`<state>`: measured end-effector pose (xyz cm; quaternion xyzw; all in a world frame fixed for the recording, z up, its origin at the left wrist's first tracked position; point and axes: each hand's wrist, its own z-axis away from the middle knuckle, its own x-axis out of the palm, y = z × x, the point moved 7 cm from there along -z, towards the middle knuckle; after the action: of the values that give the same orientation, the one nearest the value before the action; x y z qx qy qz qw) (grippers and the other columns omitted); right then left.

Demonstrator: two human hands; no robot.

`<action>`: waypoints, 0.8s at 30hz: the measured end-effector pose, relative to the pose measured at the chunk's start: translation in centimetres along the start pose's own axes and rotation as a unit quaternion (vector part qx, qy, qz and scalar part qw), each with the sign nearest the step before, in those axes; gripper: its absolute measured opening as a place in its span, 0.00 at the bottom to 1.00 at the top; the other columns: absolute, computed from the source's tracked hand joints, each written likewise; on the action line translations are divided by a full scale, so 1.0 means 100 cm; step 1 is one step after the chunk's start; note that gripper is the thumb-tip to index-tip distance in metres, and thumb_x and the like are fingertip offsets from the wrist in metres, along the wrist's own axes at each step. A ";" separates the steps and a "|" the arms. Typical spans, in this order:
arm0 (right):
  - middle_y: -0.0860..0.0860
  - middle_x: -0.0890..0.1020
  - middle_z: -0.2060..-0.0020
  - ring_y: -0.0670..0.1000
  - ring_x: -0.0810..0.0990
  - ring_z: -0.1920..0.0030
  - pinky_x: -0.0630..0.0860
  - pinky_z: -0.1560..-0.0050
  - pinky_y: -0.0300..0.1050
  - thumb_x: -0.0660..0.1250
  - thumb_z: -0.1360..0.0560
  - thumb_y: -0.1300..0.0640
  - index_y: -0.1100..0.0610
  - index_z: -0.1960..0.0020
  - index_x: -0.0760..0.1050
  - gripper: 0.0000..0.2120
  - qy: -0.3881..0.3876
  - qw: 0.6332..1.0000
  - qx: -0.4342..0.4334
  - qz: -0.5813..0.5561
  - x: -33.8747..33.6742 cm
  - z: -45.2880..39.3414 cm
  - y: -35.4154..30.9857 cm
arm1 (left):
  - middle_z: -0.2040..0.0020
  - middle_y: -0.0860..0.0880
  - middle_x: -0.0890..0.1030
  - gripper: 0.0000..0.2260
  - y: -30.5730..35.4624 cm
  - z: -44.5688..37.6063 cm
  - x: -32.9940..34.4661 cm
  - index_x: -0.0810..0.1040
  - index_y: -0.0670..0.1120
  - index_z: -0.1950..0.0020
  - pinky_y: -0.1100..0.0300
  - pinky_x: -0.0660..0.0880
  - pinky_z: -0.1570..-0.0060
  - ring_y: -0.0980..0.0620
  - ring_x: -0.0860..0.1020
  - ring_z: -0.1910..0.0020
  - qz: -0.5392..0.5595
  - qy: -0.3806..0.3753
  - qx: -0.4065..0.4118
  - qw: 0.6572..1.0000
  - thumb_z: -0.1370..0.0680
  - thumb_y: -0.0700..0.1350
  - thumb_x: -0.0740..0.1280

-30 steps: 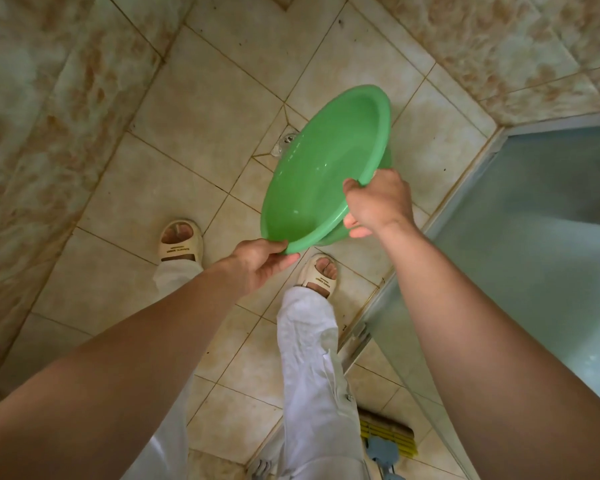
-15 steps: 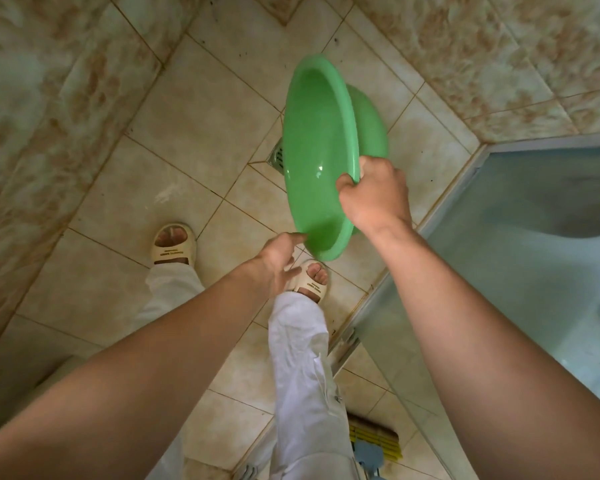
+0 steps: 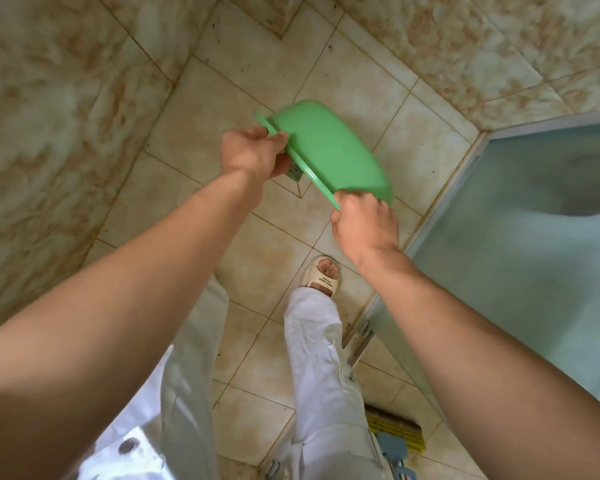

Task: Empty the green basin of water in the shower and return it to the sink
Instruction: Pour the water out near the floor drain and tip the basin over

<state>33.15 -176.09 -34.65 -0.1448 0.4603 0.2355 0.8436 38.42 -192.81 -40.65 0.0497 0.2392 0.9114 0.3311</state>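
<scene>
Fingers (image 3: pixel 279 138) pinch upturned basin (image 3: pixel 329 150) rim (both hands).

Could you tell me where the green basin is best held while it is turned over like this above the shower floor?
By its flat rim, at two opposite points, coming in from each side. The green basin is bottom up, and its smooth rounded wall offers no hold, while the thin lip juts out enough to pinch. The left hand and right hand hold it just so.

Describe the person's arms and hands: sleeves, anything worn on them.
Both forearms are bare with no sleeve in view. The left hand and right hand wear no gloves; no watch, bracelet or ring shows on the visible sides. White trousers and a pale slide sandal appear below.
</scene>
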 end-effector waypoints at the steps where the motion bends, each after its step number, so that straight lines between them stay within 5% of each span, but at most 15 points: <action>1: 0.59 0.84 0.54 0.64 0.83 0.54 0.67 0.62 0.47 0.64 0.25 0.65 0.58 0.49 0.79 0.08 0.010 1.000 -0.008 0.005 -0.002 0.004 -0.001 | 0.53 0.41 0.85 0.17 0.001 0.002 -0.003 0.76 0.39 0.39 0.53 0.84 0.60 0.46 0.86 0.62 -0.008 0.004 -0.003 1.000 0.26 0.39 0.74; 6: 0.57 0.84 0.54 0.62 0.83 0.55 0.68 0.63 0.48 0.63 0.26 0.67 0.60 0.50 0.79 0.09 0.020 0.998 -0.047 0.029 -0.009 0.020 0.001 | 0.60 0.41 0.85 0.07 -0.006 0.018 -0.016 0.78 0.40 0.55 0.57 0.83 0.67 0.47 0.85 0.68 -0.047 0.029 -0.016 0.998 0.28 0.37 0.75; 13: 0.57 0.84 0.52 0.61 0.83 0.53 0.69 0.61 0.48 0.62 0.25 0.66 0.61 0.47 0.79 0.10 -0.003 0.995 -0.083 0.064 -0.007 0.043 -0.001 | 0.58 0.40 0.84 0.06 -0.018 0.043 -0.022 0.78 0.36 0.55 0.60 0.81 0.71 0.47 0.84 0.71 -0.033 0.053 -0.013 0.998 0.28 0.33 0.73; 18: 0.56 0.83 0.53 0.58 0.83 0.53 0.76 0.58 0.49 0.68 0.26 0.63 0.60 0.47 0.78 0.08 -0.029 0.992 -0.103 0.073 -0.003 0.061 -0.005 | 0.54 0.39 0.84 0.09 -0.019 0.058 -0.023 0.79 0.34 0.47 0.55 0.83 0.67 0.44 0.86 0.63 -0.046 0.048 0.008 0.998 0.27 0.34 0.71; 24: 0.56 0.82 0.54 0.58 0.82 0.54 0.78 0.60 0.50 0.63 0.25 0.68 0.61 0.47 0.78 0.09 -0.019 0.991 -0.111 0.078 -0.008 0.077 -0.007 | 0.54 0.39 0.84 0.03 -0.016 0.074 -0.027 0.80 0.35 0.56 0.54 0.83 0.67 0.43 0.86 0.64 -0.062 0.063 0.030 0.996 0.28 0.34 0.72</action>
<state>38.58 -173.36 -29.83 -0.1963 0.4254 0.3530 0.8099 43.22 -190.48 -34.72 -0.0125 0.2893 0.8829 0.3696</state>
